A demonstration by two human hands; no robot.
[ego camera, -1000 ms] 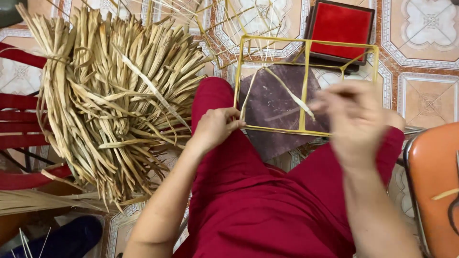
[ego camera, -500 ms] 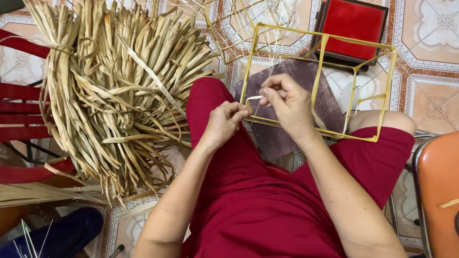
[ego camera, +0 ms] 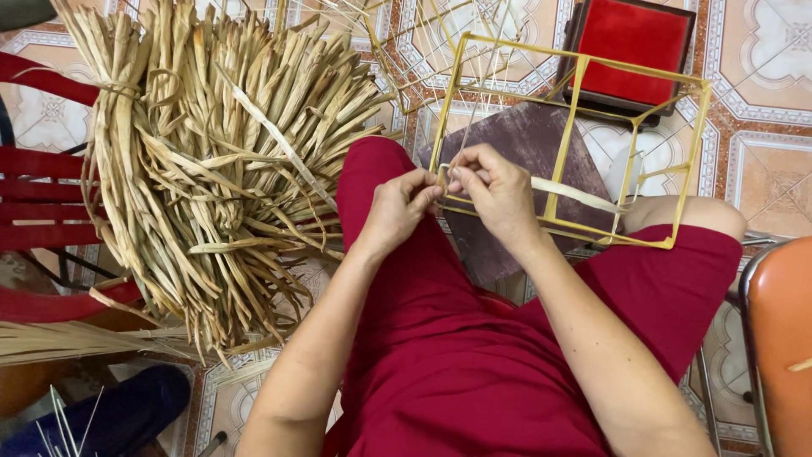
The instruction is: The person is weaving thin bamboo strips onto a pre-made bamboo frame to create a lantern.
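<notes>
**A:** Where are your hands, and what do they hold?

**B:** Near the middle of the frame, above your red-clothed lap. Your left hand [ego camera: 404, 206] is closed, pinching the end of a pale flat strip [ego camera: 575, 194] against the near left corner of a yellow wire frame [ego camera: 578, 85]. Your right hand [ego camera: 495, 188] is closed too, its fingertips gripping the same strip just beside the left hand. The strip runs right from your fingers along the frame's lower bar.

**A:** What lies around them?

**B:** The frame rests on your knees, reaching into the upper right. Under it lies a dark purple board [ego camera: 529, 144]. Beyond it, at the top right, a red cushioned stool [ego camera: 634, 38] stands on the patterned tile floor [ego camera: 782, 76]. A big bundle of dried leaf strips [ego camera: 203, 161] fills the upper left, touching your left thigh. An orange chair [ego camera: 782, 338] sits at the right edge, red slats [ego camera: 42, 199] at the left.
</notes>
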